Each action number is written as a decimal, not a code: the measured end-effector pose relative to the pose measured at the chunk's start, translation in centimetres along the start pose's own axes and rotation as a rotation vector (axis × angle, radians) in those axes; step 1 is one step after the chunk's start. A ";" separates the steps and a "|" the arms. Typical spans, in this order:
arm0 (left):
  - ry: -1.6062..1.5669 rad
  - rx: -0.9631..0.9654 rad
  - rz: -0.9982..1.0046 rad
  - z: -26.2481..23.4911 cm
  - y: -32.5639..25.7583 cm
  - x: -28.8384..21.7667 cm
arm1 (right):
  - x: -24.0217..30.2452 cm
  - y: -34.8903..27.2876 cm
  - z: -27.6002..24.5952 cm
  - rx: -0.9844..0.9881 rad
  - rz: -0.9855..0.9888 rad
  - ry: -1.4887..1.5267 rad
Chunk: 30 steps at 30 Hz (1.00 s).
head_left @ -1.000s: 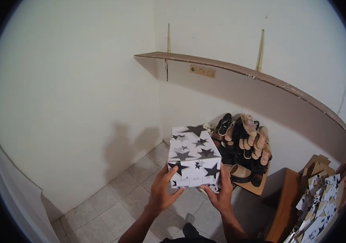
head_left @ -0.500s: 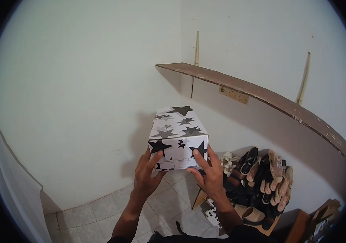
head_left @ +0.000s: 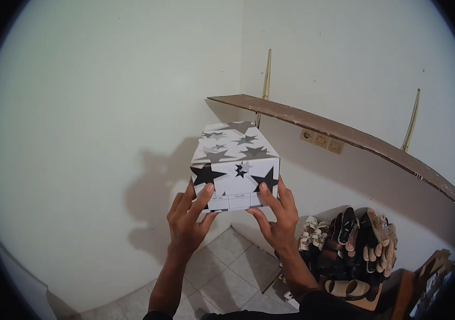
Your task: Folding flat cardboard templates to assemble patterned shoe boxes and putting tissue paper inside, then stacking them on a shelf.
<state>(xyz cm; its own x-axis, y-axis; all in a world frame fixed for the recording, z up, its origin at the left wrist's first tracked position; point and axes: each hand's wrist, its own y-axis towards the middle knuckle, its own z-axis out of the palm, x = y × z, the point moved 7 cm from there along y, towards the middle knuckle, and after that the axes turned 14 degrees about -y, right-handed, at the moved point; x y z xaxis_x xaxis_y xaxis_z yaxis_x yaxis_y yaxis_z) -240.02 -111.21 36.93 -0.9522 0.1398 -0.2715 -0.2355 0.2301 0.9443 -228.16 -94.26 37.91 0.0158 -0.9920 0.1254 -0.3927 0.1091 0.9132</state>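
A white shoebox (head_left: 236,178) patterned with black and grey stars is held up in front of me, its lid on and its short end facing me. My left hand (head_left: 189,216) grips the near left corner, thumb pressed on the end face and fingers along the side. At the near right corner my right hand (head_left: 278,216) holds it the same way. Both thumbs rest over the dark stars; the fingertips behind and below the box are hidden. Beyond the box's far end lies the left part of a brown wall shelf (head_left: 302,124).
Several pairs of shoes and sandals (head_left: 352,250) are piled on a low rack at lower right. Wall sockets (head_left: 321,140) sit under the shelf, which hangs on pale brackets (head_left: 411,120). A brown wooden piece (head_left: 404,293) stands at far lower right. Grey tiles (head_left: 227,272) cover the floor.
The shoebox, in both hands, has risen and now overlaps the shelf's near-left end in view. The shelf and shoes appear lower and farther right as the view shifted.
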 end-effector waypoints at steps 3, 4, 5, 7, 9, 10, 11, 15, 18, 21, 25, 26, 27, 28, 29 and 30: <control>-0.072 0.002 0.066 -7.4 8.4 13.0 | 4.4 9.6 11.8 -0.072 0.028 -0.057; -0.079 0.019 0.080 -9.4 10.5 16.4 | 5.6 12.0 14.9 -0.100 0.040 -0.062; -0.083 0.035 0.092 -11.0 12.4 19.3 | 6.7 14.2 17.7 -0.104 0.048 -0.077; -0.119 0.039 0.083 -12.5 13.4 23.6 | 7.9 15.7 21.2 -0.160 -0.016 -0.169; -0.120 -0.005 0.150 -13.3 12.8 25.3 | 8.1 15.6 23.5 -0.183 -0.024 -0.167; -0.149 -0.037 0.175 -13.2 11.9 25.9 | 8.1 14.8 23.9 -0.208 -0.047 -0.170; -0.149 -0.036 0.173 -12.7 10.9 26.1 | 8.0 13.8 24.0 -0.232 -0.070 -0.171; -0.134 -0.080 0.203 -11.2 5.9 24.7 | 7.5 8.4 23.2 -0.329 -0.123 -0.155; -0.160 -0.096 0.262 -10.3 3.1 21.9 | 7.5 5.1 20.8 -0.383 -0.156 -0.174; -0.195 -0.178 0.275 -10.4 0.9 17.7 | 8.7 2.9 17.2 -0.446 -0.202 -0.165; -0.160 -0.189 0.333 -9.9 -3.0 14.4 | 8.9 -1.0 15.1 -0.489 -0.252 -0.083; -0.151 -0.189 0.343 -9.2 -3.9 15.1 | 8.1 -2.3 16.1 -0.474 -0.215 -0.065; -0.167 -0.188 0.337 -8.2 -3.8 16.6 | 7.0 -2.1 17.3 -0.469 -0.183 -0.052; -0.188 -0.185 0.325 -7.0 -3.3 19.0 | 5.4 -1.4 19.0 -0.477 -0.185 -0.063; -0.194 -0.184 0.332 -5.6 -2.3 22.2 | 3.5 -0.4 21.4 -0.484 -0.185 -0.069; -0.211 -0.164 0.299 -3.7 -1.2 26.4 | 1.0 0.9 24.7 -0.449 -0.159 -0.071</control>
<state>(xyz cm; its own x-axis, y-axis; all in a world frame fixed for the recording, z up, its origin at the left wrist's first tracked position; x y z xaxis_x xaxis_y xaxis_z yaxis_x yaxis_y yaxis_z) -265.61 -111.34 29.27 -0.9268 0.3755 0.0038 0.0020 -0.0050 1.0000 -251.20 -96.75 29.27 -0.0256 -0.9988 -0.0419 0.0456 -0.0430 0.9980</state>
